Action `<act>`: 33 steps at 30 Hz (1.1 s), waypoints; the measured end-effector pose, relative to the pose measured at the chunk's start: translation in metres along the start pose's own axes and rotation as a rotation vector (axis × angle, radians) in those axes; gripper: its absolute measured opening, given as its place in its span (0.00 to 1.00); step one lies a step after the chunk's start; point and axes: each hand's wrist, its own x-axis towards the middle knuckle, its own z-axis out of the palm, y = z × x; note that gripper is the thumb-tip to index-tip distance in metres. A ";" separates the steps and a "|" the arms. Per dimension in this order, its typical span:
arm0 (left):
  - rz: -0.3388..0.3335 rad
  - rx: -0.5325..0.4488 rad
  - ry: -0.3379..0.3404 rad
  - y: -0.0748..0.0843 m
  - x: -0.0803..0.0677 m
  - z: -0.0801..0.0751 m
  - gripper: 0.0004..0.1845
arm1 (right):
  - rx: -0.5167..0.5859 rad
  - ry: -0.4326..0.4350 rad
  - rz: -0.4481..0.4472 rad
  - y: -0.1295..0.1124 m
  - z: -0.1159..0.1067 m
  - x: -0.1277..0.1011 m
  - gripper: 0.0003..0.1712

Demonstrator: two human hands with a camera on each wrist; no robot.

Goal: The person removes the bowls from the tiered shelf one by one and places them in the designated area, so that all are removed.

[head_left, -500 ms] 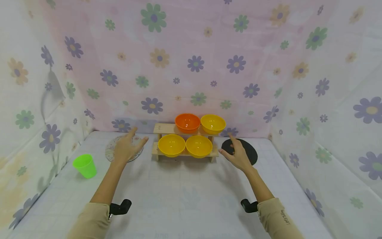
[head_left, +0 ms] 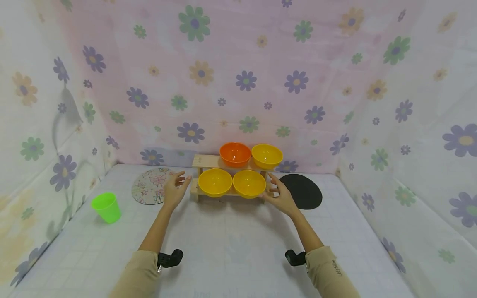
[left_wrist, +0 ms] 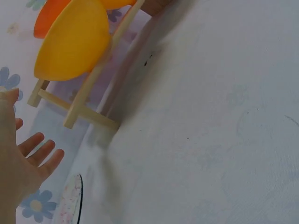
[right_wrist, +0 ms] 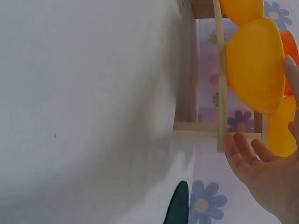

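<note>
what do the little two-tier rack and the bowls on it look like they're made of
The rack looks like pale unfinished wood: flat slats, matte, square-cut ends. The three yellow bowls and the orange bowl look like glossy moulded plastic: thin walls, saturated colour, bright highlights inside. Glazed ceramic can't be ruled out.

The little two-tier rack [head_left: 231, 178] sat at the back of the table [head_left: 231, 240], against the rear wall. Two bowls [head_left: 234, 154] were on its upper shelf, two more [head_left: 231, 183] on the lower one in front. My left hand [head_left: 174, 188] was just left of it, my right hand [head_left: 280, 195] just right. One mat [head_left: 147, 186] lay farther left, another mat [head_left: 303, 190] farther right, and a cup [head_left: 106, 207] way off left, nearer me.
</note>
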 end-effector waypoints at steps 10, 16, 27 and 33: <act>-0.164 -0.040 -0.031 -0.021 -0.001 0.022 0.27 | 0.145 -0.059 -0.003 -0.026 0.016 0.001 0.44; -0.221 0.006 -0.067 -0.026 0.002 0.035 0.26 | 0.221 -0.043 0.054 -0.011 0.034 0.007 0.44; -0.216 -0.032 -0.067 -0.031 0.003 0.041 0.25 | 0.210 -0.026 0.106 -0.033 0.030 0.003 0.46; -0.215 -0.099 -0.081 -0.034 0.003 0.043 0.24 | 0.229 -0.003 0.123 -0.030 0.027 0.000 0.50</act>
